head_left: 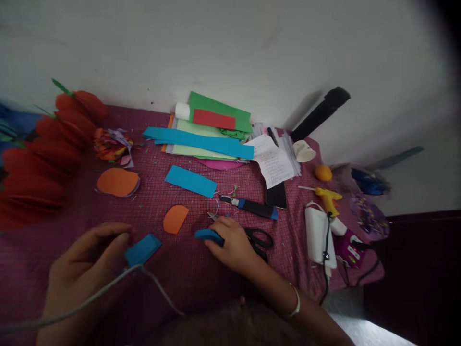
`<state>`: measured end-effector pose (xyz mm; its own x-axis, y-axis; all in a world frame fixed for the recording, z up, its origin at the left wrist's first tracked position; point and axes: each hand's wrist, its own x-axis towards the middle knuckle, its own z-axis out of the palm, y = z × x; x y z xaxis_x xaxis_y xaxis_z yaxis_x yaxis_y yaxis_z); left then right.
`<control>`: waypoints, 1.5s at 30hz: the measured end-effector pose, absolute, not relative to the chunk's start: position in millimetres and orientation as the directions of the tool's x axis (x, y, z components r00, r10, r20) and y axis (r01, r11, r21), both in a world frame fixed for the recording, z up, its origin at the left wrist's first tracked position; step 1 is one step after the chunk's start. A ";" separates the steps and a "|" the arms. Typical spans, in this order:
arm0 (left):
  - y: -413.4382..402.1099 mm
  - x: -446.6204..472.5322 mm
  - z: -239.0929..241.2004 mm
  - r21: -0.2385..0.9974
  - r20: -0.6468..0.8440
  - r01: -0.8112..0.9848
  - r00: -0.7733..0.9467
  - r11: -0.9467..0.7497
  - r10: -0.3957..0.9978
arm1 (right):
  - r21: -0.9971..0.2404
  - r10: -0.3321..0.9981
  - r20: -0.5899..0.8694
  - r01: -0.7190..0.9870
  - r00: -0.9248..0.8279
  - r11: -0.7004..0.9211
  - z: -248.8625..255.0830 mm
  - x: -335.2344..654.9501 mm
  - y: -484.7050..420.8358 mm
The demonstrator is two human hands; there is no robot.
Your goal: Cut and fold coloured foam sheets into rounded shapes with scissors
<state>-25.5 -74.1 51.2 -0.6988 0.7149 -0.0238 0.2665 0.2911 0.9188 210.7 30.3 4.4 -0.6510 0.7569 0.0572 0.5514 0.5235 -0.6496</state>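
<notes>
My right hand (232, 245) grips a small piece of blue paper (209, 234) between thumb and fingers. It lies over black-handled scissors (260, 238); their blade tip shows beyond my fingers. At the lower left is my left hand (84, 269), a little blurred, its fingers curved and nothing visible in them. Close to its thumb lies a small stack of blue paper pieces (143, 250). Between the hands, an orange paper piece (175, 219) rests on the cloth. Farther back lie a blue paper rectangle (190, 181) and a blue-and-black cutter (257, 208).
Orange paper pumpkin shapes (117, 181) and red-orange paper pumpkins (39, 154) are at left. Coloured sheets and blue strips (201, 140) lie at the back. A yellow glue gun (328, 199), a white box (319, 238) and cables stand right. A pale cord (90, 300) crosses in front.
</notes>
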 end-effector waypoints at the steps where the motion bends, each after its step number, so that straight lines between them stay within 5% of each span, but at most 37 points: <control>1: -75.6 -31.0 51.2 0.917 -0.028 0.265 -0.702 0.298 0.712 | -0.672 0.758 0.066 0.532 -0.649 0.515 3.2 211.5 30.4; 5: -83.0 -53.6 38.6 0.840 0.000 0.431 -0.608 0.330 0.794 | -0.759 0.780 0.095 0.462 -0.619 0.459 -0.8 213.5 29.6; 9: -88.2 -65.9 16.1 0.596 -0.020 0.740 -0.373 0.311 0.928 | -0.810 0.786 0.110 0.402 -0.609 0.426 -0.1 213.2 26.0; 13: -91.8 -62.5 8.3 0.467 -0.029 0.842 -0.289 0.268 0.957 | -0.829 0.770 0.138 0.353 -0.623 0.434 1.6 211.8 22.9; 26: -94.1 -62.1 25.7 0.752 -0.137 0.545 -0.422 0.371 0.896 | -0.845 0.788 0.120 0.355 -0.603 0.401 2.1 210.9 21.2; 30: -89.2 -62.9 23.6 0.799 -0.236 0.489 -0.283 0.351 0.930 | -0.844 0.783 0.128 0.348 -0.608 0.408 2.7 211.0 21.4; 37: -77.0 -52.6 10.7 0.479 -0.120 0.831 -0.259 0.284 0.958 | -0.860 0.759 0.104 0.326 -0.642 0.394 1.1 212.8 22.8; 41: -68.6 -49.8 11.8 0.540 -0.097 0.834 -0.071 0.112 0.993 | -0.868 0.745 0.090 0.314 -0.661 0.384 2.8 212.6 22.8; 45: -66.5 -46.8 16.7 0.686 -0.152 0.700 -0.129 0.199 0.980 | -0.880 0.748 0.074 0.309 -0.660 0.360 5.8 211.3 22.7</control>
<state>-46.8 -66.5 16.7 -0.1295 0.9799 -0.1516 0.7001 0.1986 0.6859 211.3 22.7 5.8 -0.6600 0.7477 0.0738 0.3089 0.3597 -0.8805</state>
